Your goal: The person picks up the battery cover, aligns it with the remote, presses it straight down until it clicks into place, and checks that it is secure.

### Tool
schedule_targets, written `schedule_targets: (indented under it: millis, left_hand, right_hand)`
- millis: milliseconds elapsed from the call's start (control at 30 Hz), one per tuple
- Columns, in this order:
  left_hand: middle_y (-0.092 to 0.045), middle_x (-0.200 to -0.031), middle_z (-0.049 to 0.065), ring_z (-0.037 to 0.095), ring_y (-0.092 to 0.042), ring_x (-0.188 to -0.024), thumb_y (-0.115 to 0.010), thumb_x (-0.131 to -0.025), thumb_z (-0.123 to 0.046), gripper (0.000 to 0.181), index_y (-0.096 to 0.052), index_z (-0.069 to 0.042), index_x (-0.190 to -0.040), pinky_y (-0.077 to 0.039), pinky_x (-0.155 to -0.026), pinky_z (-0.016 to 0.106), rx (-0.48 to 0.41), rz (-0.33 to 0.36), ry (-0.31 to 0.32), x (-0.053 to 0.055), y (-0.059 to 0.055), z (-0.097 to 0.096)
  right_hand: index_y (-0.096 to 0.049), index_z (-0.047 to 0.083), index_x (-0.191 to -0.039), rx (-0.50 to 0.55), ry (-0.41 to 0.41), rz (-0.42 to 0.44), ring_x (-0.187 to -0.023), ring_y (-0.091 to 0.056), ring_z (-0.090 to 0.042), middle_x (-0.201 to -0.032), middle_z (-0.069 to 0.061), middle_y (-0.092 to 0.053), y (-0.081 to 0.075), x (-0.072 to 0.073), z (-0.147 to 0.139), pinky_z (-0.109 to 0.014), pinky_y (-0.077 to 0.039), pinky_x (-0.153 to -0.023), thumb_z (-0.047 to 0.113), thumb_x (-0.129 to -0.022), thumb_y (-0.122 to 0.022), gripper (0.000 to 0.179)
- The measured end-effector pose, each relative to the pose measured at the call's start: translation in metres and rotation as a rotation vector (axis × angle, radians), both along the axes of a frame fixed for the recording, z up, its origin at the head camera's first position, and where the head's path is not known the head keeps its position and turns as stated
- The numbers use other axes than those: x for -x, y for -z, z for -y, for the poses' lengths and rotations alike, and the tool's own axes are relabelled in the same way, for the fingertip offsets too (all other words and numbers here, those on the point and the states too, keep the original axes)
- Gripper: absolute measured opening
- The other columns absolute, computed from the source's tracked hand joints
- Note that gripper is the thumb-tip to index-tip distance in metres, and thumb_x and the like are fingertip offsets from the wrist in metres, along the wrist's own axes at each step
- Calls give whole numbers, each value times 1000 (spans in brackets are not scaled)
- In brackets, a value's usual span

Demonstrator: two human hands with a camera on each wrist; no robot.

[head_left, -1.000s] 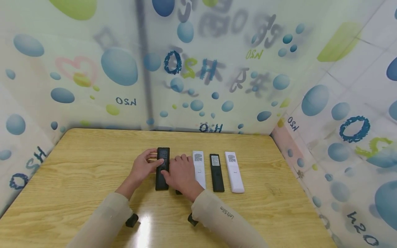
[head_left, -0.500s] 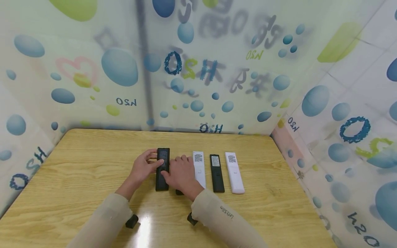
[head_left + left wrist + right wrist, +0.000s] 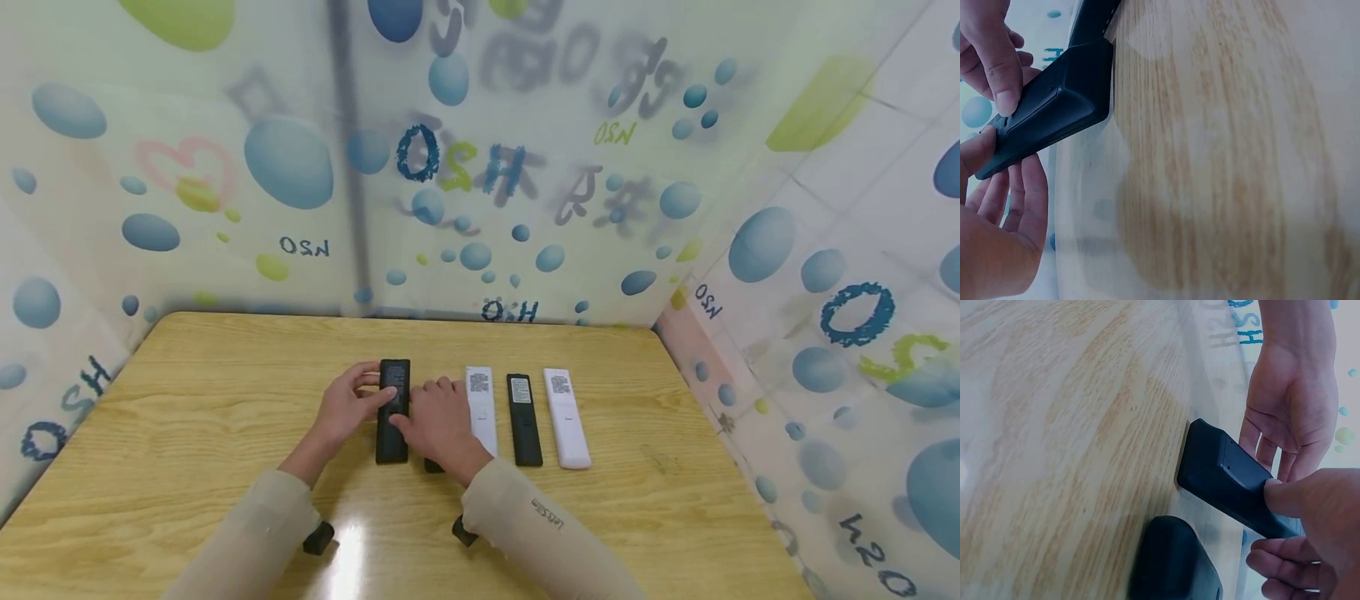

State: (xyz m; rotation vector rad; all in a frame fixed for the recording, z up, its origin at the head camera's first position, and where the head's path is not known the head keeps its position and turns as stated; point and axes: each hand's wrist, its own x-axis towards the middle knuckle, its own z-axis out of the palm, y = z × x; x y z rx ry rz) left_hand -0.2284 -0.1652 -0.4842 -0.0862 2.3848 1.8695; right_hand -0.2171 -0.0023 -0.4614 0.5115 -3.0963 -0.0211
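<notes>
A black remote control [image 3: 392,442] lies back side up, its near end at the tabletop. My left hand [image 3: 347,407] grips it from the left, thumb on its back and fingers along the far side. From the right, my right hand [image 3: 442,421] pinches the same remote, its thumb [image 3: 1282,495] pressed on the back near the cover. In the left wrist view, the remote [image 3: 1066,94] tilts up between both hands. A second black remote [image 3: 433,467] lies beneath my right hand, mostly hidden; its end [image 3: 1172,562] shows in the right wrist view.
Right of my hands, a white remote [image 3: 482,404], a black remote [image 3: 525,425] and another white remote [image 3: 567,421] lie in a row on the wooden table [image 3: 660,500]. A patterned wall covering [image 3: 525,275] stands behind the table's far edge.
</notes>
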Motion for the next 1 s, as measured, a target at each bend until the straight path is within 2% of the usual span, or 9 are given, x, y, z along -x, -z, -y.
schedule_targets:
  millis: [333,500,800,1000]
  left_hand:
    - [-57,-132,18,19,-65,-98,-66,-93,-28,56,-45,-13,-142,-60,-78,34,12,-17,10,-2,3,2]
    - [-57,-132,18,22,-65,-98,-67,-93,-30,57,-45,-14,-143,-60,-81,37,30,-20,9,-2,3,3]
    - [-56,-135,18,25,-66,-101,-67,-92,-31,59,-43,-15,-144,-59,-81,37,28,-11,8,-3,2,1]
    - [-56,-135,17,27,-66,-104,-67,-92,-33,60,-44,-16,-144,-60,-80,36,58,-12,-10,-2,3,2]
  right_hand:
    - [-69,23,-110,-10,-30,-13,-100,-55,-19,-100,3,-67,1,-1,-2,-37,-40,-89,69,-90,-48,55]
    - [-69,22,-107,15,-6,-1,-97,-55,-19,-97,4,-66,2,0,0,-36,-40,-88,67,-90,-51,52]
    - [-68,23,-111,3,24,5,-97,-55,-19,-98,4,-67,4,1,3,-37,-40,-88,66,-90,-50,51]
    - [-67,23,-115,-28,20,11,-101,-56,-18,-103,4,-67,4,1,4,-37,-40,-91,70,-88,-49,58]
